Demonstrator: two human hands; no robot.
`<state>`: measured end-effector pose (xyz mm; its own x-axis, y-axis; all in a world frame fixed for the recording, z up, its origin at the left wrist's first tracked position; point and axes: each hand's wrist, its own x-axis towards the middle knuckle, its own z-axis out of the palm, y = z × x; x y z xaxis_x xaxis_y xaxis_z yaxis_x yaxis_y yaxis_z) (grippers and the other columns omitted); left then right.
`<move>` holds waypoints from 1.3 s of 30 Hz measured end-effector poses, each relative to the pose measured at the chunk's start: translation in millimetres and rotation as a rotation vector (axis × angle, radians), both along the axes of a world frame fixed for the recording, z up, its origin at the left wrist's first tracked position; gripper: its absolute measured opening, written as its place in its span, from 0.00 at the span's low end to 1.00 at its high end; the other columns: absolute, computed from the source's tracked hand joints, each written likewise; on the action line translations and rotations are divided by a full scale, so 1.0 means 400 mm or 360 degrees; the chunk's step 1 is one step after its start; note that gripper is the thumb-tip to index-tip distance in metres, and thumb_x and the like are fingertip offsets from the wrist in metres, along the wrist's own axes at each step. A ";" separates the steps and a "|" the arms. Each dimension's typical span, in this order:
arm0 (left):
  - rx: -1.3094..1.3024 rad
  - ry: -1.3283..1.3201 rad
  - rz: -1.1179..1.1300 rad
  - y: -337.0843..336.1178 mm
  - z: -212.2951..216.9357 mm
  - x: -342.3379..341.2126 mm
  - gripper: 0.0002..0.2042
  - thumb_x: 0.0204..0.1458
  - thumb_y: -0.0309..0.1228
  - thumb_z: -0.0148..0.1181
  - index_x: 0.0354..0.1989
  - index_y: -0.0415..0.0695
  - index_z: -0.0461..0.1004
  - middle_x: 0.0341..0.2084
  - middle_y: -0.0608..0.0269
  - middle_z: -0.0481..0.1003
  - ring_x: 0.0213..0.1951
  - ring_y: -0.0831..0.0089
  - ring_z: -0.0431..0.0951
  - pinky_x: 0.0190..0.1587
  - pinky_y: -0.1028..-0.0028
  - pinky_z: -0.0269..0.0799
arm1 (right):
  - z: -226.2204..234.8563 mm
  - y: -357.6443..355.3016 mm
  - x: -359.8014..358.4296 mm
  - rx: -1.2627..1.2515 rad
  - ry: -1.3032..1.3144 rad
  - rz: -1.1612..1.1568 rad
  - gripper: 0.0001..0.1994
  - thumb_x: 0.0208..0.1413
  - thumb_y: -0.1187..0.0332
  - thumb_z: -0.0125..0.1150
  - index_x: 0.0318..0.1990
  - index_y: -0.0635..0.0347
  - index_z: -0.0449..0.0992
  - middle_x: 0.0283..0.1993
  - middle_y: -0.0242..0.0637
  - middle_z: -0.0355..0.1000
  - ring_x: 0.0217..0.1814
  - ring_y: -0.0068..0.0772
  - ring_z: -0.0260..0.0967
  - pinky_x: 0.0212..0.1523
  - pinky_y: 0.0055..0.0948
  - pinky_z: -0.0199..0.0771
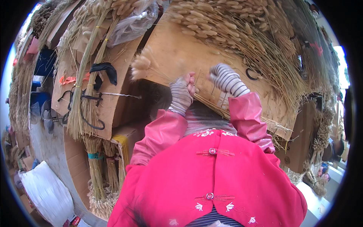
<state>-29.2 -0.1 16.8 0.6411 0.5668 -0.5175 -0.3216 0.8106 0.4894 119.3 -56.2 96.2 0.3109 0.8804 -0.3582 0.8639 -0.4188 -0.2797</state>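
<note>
Now left hand (184, 90) closed on thin, pale dried grass stems (211, 102), fluffy-tipped; right hand (227, 80) grip unclear.

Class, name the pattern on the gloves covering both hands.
Grey and white stripes on the left hand and right hand, shown in the head view.

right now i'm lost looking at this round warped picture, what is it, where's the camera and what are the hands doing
There is no machine here: this is one picture from a wide fisheye camera worn on a person's head, looking down, so straight edges bend near the rim. The red jacket at the bottom is the person's own. Both hands wear striped gloves. The left hand and the right hand are raised together at a bunch of dried grass stems with fluffy heads; motion blur hides the exact grip. Around them lie cardboard sheets, a big heap of dried grass, and tied bundles on the left. A white sack sits lower left.
</note>
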 end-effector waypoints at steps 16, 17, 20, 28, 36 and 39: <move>0.0149 -0.0289 -0.0107 0.008 0.002 0.003 0.09 0.51 0.36 0.52 0.32 0.44 0.66 0.15 0.76 0.61 0.12 0.86 0.55 0.15 0.84 0.54 | -0.001 0.021 -0.048 0.0498 0.1198 -0.0470 0.08 0.43 0.69 0.58 0.27 0.66 0.73 0.13 0.26 0.59 0.13 0.15 0.54 0.12 0.20 0.55; 0.0138 -0.0315 -0.0112 0.008 0.001 0.004 0.09 0.51 0.36 0.51 0.31 0.44 0.66 0.14 0.76 0.61 0.12 0.86 0.54 0.15 0.84 0.53 | 0.003 0.036 -0.058 0.0700 0.1285 -0.0496 0.06 0.43 0.70 0.55 0.26 0.66 0.73 0.14 0.27 0.62 0.12 0.15 0.55 0.12 0.19 0.56; 0.0078 -0.0371 -0.0008 0.005 0.001 0.004 0.08 0.51 0.35 0.51 0.28 0.43 0.65 0.15 0.76 0.60 0.12 0.86 0.54 0.15 0.84 0.53 | 0.014 0.054 -0.071 0.0639 0.1323 -0.0661 0.06 0.42 0.71 0.57 0.25 0.67 0.72 0.14 0.27 0.64 0.14 0.16 0.57 0.13 0.20 0.58; 0.0089 -0.0215 -0.0223 0.008 0.026 -0.003 0.10 0.51 0.34 0.51 0.36 0.41 0.67 0.20 0.74 0.63 0.15 0.87 0.55 0.16 0.85 0.51 | -0.019 0.063 -0.060 0.0951 0.0846 -0.0722 0.10 0.45 0.66 0.58 0.25 0.67 0.72 0.17 0.36 0.68 0.18 0.25 0.66 0.20 0.28 0.67; 0.0145 -0.0347 -0.0244 0.010 0.032 -0.002 0.13 0.52 0.34 0.49 0.38 0.35 0.66 0.19 0.72 0.62 0.14 0.87 0.53 0.15 0.84 0.48 | -0.053 -0.041 0.011 -0.0299 0.0816 -0.0225 0.14 0.45 0.59 0.57 0.26 0.63 0.73 0.16 0.32 0.65 0.18 0.23 0.61 0.20 0.26 0.61; 0.0158 -0.0381 -0.0262 0.011 0.032 -0.004 0.13 0.52 0.33 0.49 0.38 0.35 0.65 0.19 0.72 0.62 0.13 0.86 0.52 0.15 0.84 0.47 | -0.074 -0.041 -0.001 -0.0016 0.1045 -0.0468 0.12 0.43 0.62 0.59 0.27 0.65 0.73 0.18 0.31 0.66 0.23 0.23 0.61 0.24 0.25 0.63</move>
<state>-31.0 4.4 29.6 0.8257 0.4851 -0.2880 -0.3054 0.8135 0.4948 119.0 -72.7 66.5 0.2526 0.7889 -0.5602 0.3698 -0.6137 -0.6976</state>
